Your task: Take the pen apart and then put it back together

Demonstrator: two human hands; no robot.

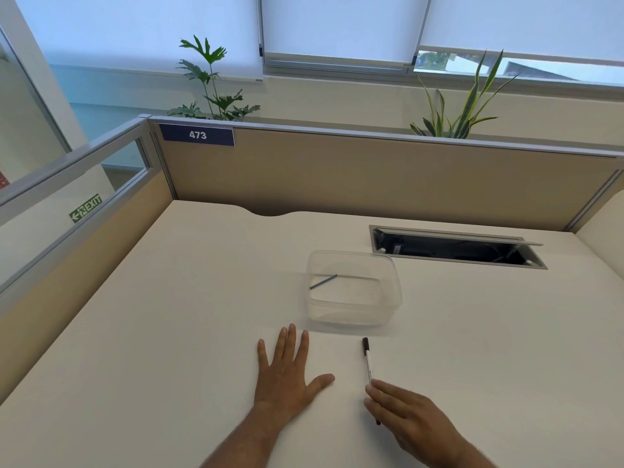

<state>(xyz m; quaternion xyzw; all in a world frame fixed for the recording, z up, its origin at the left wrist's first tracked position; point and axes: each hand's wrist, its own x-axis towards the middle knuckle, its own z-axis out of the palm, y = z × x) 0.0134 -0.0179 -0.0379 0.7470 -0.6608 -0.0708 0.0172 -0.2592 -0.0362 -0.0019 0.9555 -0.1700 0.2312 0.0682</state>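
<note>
Your left hand [287, 373] lies flat, palm down, fingers [291, 339] spread and thumb out to the side; your right hand [410, 417] reaches in low, fingers loosely curled, fingertips forward; both forearms are bare.

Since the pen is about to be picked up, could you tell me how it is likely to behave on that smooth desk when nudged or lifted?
The pen looks slim and round, lying flat on the smooth desk, so a sideways nudge would probably roll it. It seems rigid and light, easy for the right hand at its near end to lift. The black cap may pull off.
</note>
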